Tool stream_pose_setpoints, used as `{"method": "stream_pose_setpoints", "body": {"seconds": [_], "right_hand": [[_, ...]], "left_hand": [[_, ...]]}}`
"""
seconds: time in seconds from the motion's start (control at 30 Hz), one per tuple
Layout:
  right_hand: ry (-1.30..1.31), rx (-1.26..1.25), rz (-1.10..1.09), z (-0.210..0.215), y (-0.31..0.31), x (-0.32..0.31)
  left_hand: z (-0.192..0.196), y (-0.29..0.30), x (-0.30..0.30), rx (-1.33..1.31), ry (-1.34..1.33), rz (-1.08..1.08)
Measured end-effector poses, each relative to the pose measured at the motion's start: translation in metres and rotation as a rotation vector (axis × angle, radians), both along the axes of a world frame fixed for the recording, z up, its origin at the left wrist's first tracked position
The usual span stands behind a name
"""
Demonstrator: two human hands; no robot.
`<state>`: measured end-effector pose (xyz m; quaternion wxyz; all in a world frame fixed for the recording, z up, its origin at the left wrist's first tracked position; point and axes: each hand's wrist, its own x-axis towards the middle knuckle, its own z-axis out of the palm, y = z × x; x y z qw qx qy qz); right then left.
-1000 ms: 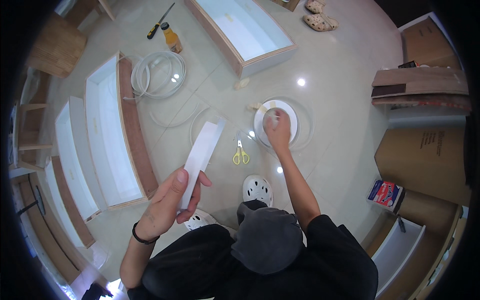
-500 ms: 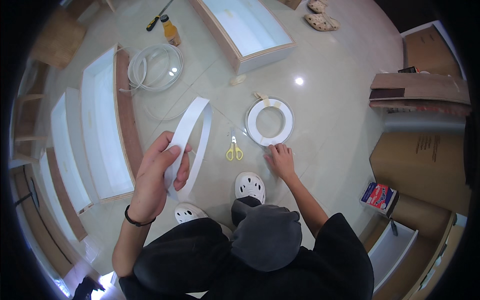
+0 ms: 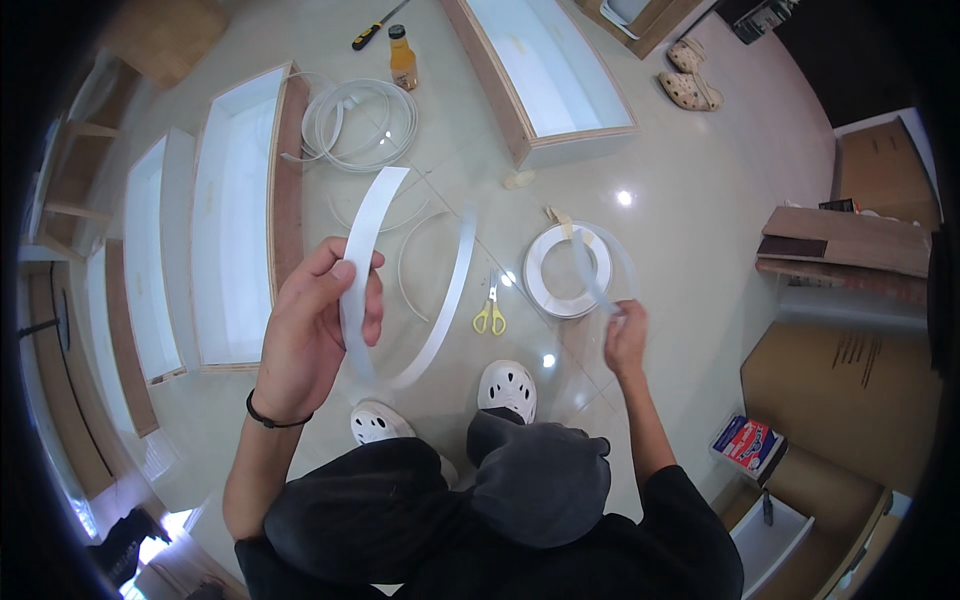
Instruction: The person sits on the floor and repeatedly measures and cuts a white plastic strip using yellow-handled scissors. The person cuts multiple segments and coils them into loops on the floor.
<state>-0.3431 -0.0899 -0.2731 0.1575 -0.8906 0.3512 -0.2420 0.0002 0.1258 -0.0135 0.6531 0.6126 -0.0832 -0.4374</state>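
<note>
- Since half a second ago, the right hand (image 3: 625,338) has lifted off the floor tiles and now pinches the free end of the white plastic edge-banding strip (image 3: 440,300). The left hand (image 3: 318,330) has held its grip while the loop has swung wider.
- Left hand: fingers are closed round the strip's upper part, thumb on one face and fingers on the other. It holds the strip up at chest height, seemingly to keep the springy band from curling back on itself.
- Right hand: fingertips are pressed together on a thin, blurred length of strip. This runs up from the flat white roll of edge banding (image 3: 566,272) lying on the floor just beyond, so the strip looks to be paid out from that roll.
- Between the hands the strip hangs in a long arc, dipping above the person's white perforated clogs (image 3: 508,385).
- Yellow-handled scissors (image 3: 489,312) lie on the tiles between arc and roll, within easy reach of either hand.
- Farther out, a loose coil of white banding (image 3: 355,125) lies beside an orange bottle (image 3: 403,60) and a yellow-and-black screwdriver (image 3: 378,24).
- Open white-lined plywood cabinet boxes (image 3: 235,215) lie on their backs to the left and ahead.
- Cardboard cartons (image 3: 850,380) stand well apart on the right.
</note>
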Motion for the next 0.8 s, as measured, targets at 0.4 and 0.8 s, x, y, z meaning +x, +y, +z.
{"method": "stream_pose_setpoints", "body": {"seconds": [0.4, 0.8], "right_hand": [[-0.962, -0.203, 0.060, 0.214, -0.083, 0.197], [-0.216, 0.501, 0.908, 0.189, 0.117, 0.280]], "left_hand": [[0.004, -0.005, 0.005, -0.201, -0.254, -0.143], [0.022, 0.035, 0.025, -0.114, -0.916, 0.295]]}}
